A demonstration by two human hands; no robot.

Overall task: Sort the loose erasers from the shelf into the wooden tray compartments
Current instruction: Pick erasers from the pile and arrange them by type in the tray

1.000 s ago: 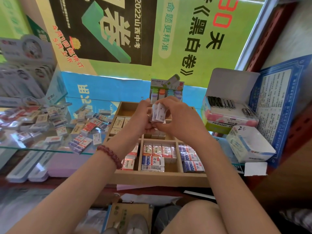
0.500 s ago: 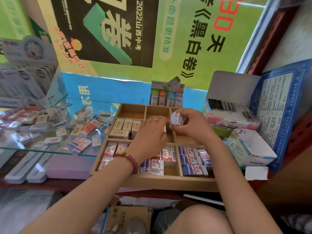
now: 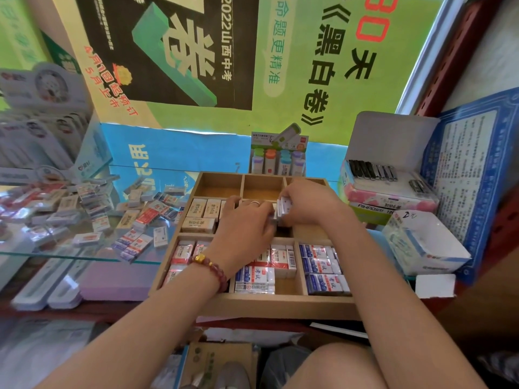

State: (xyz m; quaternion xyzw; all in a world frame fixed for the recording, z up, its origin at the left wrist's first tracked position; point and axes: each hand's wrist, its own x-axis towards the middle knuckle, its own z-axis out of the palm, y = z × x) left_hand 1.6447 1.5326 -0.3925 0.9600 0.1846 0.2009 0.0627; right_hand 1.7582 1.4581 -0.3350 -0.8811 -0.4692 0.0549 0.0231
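A wooden tray (image 3: 280, 303) with nine compartments sits before me. Beige erasers (image 3: 200, 216) fill its middle-left cell, and red-and-white and blue ones fill the front row. My right hand (image 3: 307, 204) pinches a small stack of white erasers (image 3: 284, 209) upright over the middle cell. Beside it, my left hand (image 3: 247, 234) reaches into that same cell with curled fingers; what they touch is hidden. Several loose erasers (image 3: 140, 217) lie scattered on the glass shelf (image 3: 84, 255) to the left.
A display box of correction tapes (image 3: 278, 161) stands behind the tray. To the right are an open box of black clips (image 3: 376, 178) and a white-blue carton (image 3: 421, 245). Packaged goods crowd the far left. A purple box (image 3: 115, 282) lies under the glass.
Both hands have come down from above the tray into its middle compartment. The right hand still carries the stack of erasers, now lower and upright.
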